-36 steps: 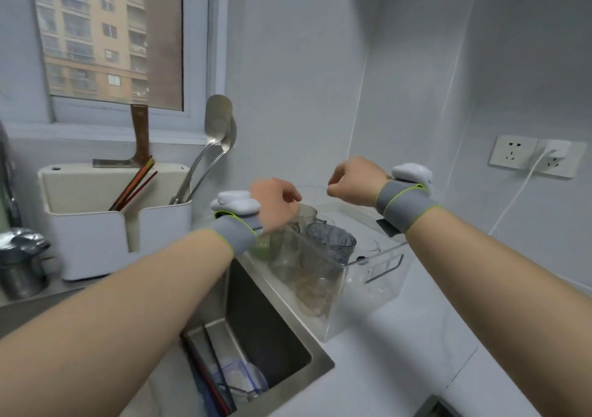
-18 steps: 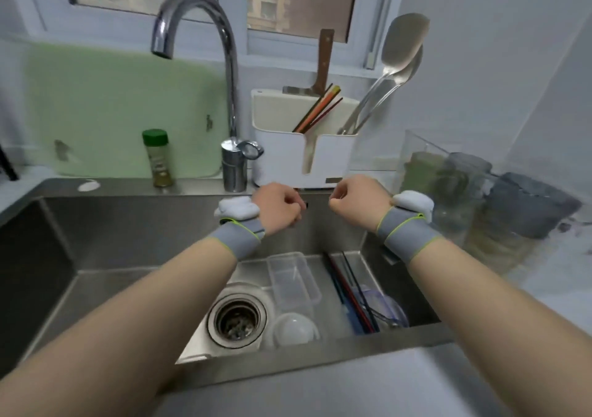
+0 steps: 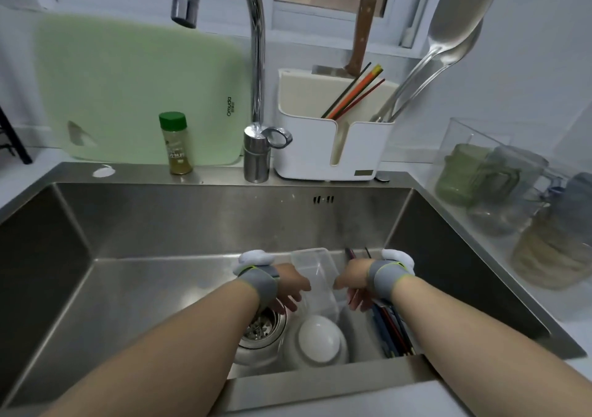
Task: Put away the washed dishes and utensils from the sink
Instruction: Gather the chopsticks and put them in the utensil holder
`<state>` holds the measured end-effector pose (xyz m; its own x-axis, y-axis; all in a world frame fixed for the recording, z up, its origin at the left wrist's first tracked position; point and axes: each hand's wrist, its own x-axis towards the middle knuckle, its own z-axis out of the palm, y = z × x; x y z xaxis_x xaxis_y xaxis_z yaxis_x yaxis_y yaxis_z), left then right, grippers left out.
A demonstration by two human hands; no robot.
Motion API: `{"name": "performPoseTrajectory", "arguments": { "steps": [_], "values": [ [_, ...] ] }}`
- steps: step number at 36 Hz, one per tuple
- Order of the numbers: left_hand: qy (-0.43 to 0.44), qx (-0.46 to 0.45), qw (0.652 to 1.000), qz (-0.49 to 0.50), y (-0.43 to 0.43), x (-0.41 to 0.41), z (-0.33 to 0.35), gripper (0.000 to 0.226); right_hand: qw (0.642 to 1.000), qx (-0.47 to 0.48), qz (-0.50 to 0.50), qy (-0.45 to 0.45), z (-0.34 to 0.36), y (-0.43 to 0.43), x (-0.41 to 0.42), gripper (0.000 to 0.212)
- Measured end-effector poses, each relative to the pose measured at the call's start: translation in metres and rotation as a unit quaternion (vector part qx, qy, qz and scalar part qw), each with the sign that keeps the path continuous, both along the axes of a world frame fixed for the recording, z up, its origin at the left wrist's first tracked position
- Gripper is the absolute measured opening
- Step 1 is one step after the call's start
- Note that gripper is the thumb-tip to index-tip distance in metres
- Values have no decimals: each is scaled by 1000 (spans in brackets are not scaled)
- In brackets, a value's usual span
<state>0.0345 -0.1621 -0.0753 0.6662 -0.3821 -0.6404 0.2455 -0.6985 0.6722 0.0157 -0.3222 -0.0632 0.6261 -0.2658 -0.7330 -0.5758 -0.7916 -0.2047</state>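
We find the green cutting board (image 3: 134,90) leaning against the wall at far left, a spice bottle (image 3: 175,142) beside it on the sink (image 3: 160,221) ledge. Inside the basin, our left hand (image 3: 288,287) hangs above the drain (image 3: 264,327), fingers loosely spread, holding nothing. Between both hands sits a clear plastic container (image 3: 315,275); nearer us lies a white bowl (image 3: 320,338), upturned. Our right hand (image 3: 354,283) reaches over the chopsticks (image 3: 392,323) lying at the basin's right; whether it already pinches one we cannot tell. The utensil holder (image 3: 333,147) stands behind the sink, the glass bin (image 3: 512,199) on the right counter. Risk noted: wet plastic may slip, and a loose chopstick could roll towards the drain if grasped singly.
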Motion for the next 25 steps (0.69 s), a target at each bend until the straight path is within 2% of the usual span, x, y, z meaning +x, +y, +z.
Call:
{"name": "performPoseTrajectory", "arguments": {
  "steps": [5,8,14,16,20,25],
  "values": [
    [29,-54,997,48,3,0,2,32,1000,9,0,20,-7,-1,3,39],
    [29,-77,993,82,4,3,4,22,999,14,-3,-29,0,-1,6,35],
    [17,-96,988,121,8,9,6,43,981,126,-59,-136,23,-19,6,11],
    [43,-128,982,135,8,9,7,45,974,154,-62,-155,31,-23,3,13],
    [73,-208,963,158,8,9,10,38,971,176,-40,-157,39,-29,-2,20],
    [71,-242,952,173,6,10,13,22,964,220,-29,-149,46,-31,-6,20]
  ]
}}
